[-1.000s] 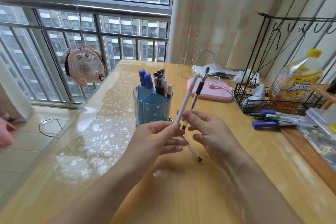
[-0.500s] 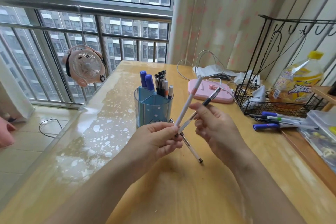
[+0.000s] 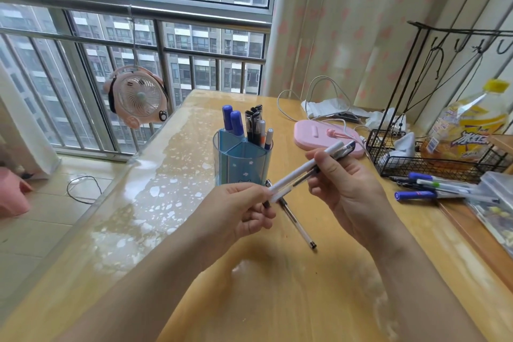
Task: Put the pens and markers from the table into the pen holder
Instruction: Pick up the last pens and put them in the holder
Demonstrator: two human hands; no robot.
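A blue translucent pen holder (image 3: 242,159) stands mid-table with several pens and two blue markers upright in it. In front of it both hands hold two pens side by side, slanted up to the right: a white pen (image 3: 301,171) and a clear pen with a black cap (image 3: 343,150). My left hand (image 3: 238,212) pinches their lower ends. My right hand (image 3: 345,189) grips them near the upper ends. Another clear pen (image 3: 295,223) lies on the table beneath the hands. A pile of pens and blue markers (image 3: 433,189) lies at the right.
A pink stand (image 3: 311,134) with a white cable sits behind the hands. A black wire basket (image 3: 433,158) with a yellow bottle stands at the right, a clear plastic box (image 3: 497,197) beside it. A pink fan (image 3: 137,97) hangs on the window rail.
The two pens, crossed and more upright a second ago, have tilted down to the right and now lie parallel. My right hand has shifted right along them.
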